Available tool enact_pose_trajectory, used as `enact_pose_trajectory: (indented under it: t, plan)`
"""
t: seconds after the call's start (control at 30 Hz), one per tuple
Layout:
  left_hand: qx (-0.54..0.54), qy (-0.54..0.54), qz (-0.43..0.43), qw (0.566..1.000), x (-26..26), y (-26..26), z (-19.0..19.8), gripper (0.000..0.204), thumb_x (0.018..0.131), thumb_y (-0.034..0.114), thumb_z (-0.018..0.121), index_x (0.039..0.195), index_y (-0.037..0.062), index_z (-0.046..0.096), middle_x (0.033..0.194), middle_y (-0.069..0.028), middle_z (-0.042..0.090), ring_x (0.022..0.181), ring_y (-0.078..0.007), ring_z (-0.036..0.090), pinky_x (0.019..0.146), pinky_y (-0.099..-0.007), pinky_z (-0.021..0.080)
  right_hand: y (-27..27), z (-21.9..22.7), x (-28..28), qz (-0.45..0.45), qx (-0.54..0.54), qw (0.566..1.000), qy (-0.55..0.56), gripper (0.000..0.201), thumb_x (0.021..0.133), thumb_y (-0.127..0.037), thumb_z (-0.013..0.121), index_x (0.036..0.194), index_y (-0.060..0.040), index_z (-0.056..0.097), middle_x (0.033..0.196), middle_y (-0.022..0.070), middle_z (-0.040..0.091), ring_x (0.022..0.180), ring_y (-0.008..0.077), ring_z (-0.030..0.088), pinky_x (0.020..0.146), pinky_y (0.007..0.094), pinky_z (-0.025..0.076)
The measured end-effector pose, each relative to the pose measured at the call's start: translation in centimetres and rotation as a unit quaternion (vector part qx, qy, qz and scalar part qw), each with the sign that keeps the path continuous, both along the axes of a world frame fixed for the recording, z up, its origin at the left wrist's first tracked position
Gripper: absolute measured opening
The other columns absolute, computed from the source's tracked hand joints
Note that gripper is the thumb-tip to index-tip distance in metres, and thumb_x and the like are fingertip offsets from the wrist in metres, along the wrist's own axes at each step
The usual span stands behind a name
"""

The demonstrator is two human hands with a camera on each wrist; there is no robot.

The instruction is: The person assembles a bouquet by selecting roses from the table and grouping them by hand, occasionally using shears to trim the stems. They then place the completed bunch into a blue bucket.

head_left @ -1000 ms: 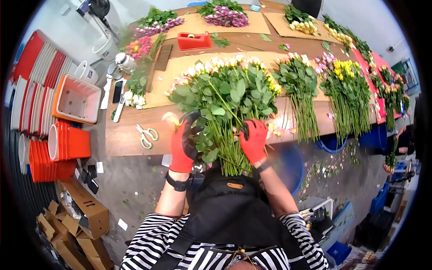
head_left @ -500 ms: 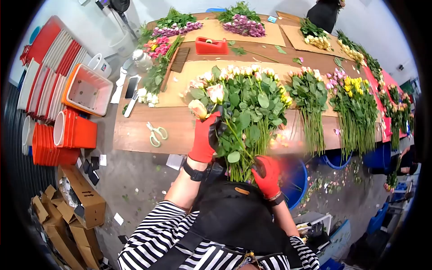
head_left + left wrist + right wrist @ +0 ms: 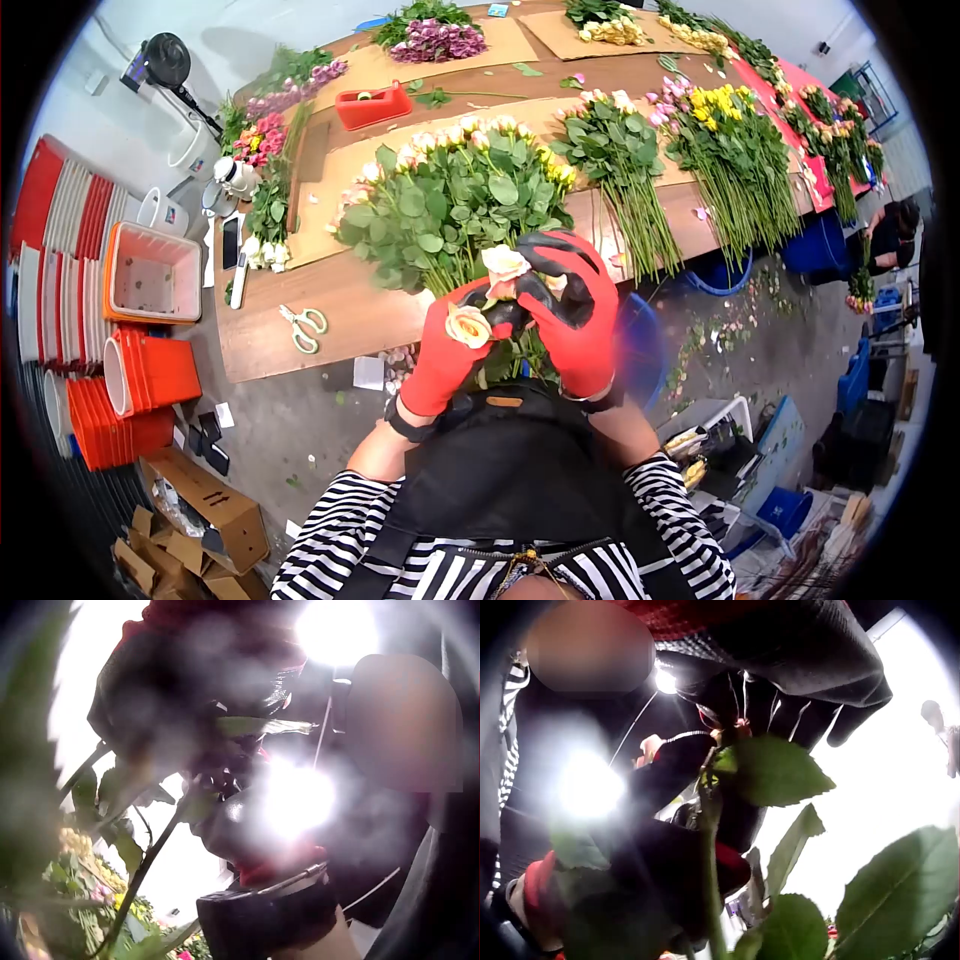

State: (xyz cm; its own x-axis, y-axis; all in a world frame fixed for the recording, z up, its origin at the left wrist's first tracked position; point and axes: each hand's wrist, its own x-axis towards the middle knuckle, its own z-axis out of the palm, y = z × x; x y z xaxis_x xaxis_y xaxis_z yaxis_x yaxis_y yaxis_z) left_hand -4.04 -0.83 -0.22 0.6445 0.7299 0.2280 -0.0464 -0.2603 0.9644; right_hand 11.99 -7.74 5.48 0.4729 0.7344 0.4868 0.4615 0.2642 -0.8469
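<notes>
In the head view my left hand (image 3: pixel 440 355), in a red glove with black palm and fingers, grips roses by their stems just under the blooms. A peach rose (image 3: pixel 468 325) shows in front of its knuckles, and a paler pink-cream rose (image 3: pixel 503 266) stands above its fingertips. My right hand (image 3: pixel 583 310), gloved alike, curls its fingers at the side of the paler rose, with a pale petal (image 3: pixel 553 284) showing between thumb and fingers. A leafy stem (image 3: pixel 711 862) hangs below the hands in the right wrist view. Glare and dark gloves hide the fingertips in both wrist views.
A wide bunch of roses (image 3: pixel 450 205) lies on the wooden table (image 3: pixel 265 345) beyond my hands. Scissors (image 3: pixel 302 328) lie to the left, more bunches (image 3: pixel 715 150) to the right. A blue bucket (image 3: pixel 640 350) stands below the table edge. Red buckets (image 3: pixel 165 370) are stacked far left.
My right hand has come up from the lower stems to the blooms held by my left hand. Both hands are now together in front of the apron, and the view has turned.
</notes>
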Motion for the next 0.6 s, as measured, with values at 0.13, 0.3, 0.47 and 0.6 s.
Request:
enact_pose_trajectory:
  t: [0.13,0.3,0.47,0.6]
  plan:
    - [-0.184,-0.049,0.025,0.981,-0.1,-1.1,-0.1,0.058,0.068,-0.013,0.064,0.124,-0.0005,0.050,0.104,-0.0085,0.061,0.091,-0.0192,0.064,0.084,-0.0345,0.052,-0.3,-0.2,0.1,0.022,0.035,0.993,0.109,0.039,0.066,0.006,0.072,0.105,-0.0017,0.066,0.110,0.0144,0.064,0.109,0.0290,0.057,0.096,0.0382,0.043]
    - [-0.365,-0.088,-0.010,0.927,0.0,-0.8,-0.7,0.066,0.070,-0.012,0.062,0.132,-0.0010,0.044,0.105,-0.0073,0.062,0.098,-0.0169,0.063,0.085,-0.0312,0.051,-0.4,-0.2,0.2,0.065,0.046,0.919,0.385,0.021,0.082,0.002,0.059,0.103,0.0039,0.064,0.109,0.0122,0.066,0.103,0.0204,0.060,0.094,0.0323,0.044]
    - [-0.314,-0.094,-0.014,0.945,0.8,-0.6,0.1,0.059,0.072,-0.011,0.062,0.129,-0.0023,0.050,0.107,-0.0082,0.065,0.097,-0.0139,0.062,0.084,-0.0290,0.051,-1.3,-1.8,1.2,0.026,0.110,0.882,0.457,0.024,0.091,-0.014,0.051,0.107,0.0029,0.060,0.110,0.0174,0.064,0.103,0.0249,0.061,0.094,0.0349,0.045]
    - [-0.321,-0.084,0.021,0.943,1.4,-0.6,2.0,0.048,0.071,-0.013,0.060,0.118,-0.0040,0.059,0.103,-0.0083,0.067,0.095,-0.0148,0.064,0.081,-0.0288,0.053,-3.0,-1.0,2.8,0.160,0.139,0.926,0.312,0.030,0.089,-0.023,0.053,0.095,0.0052,0.063,0.116,0.0226,0.061,0.109,0.0306,0.058,0.097,0.0397,0.043]
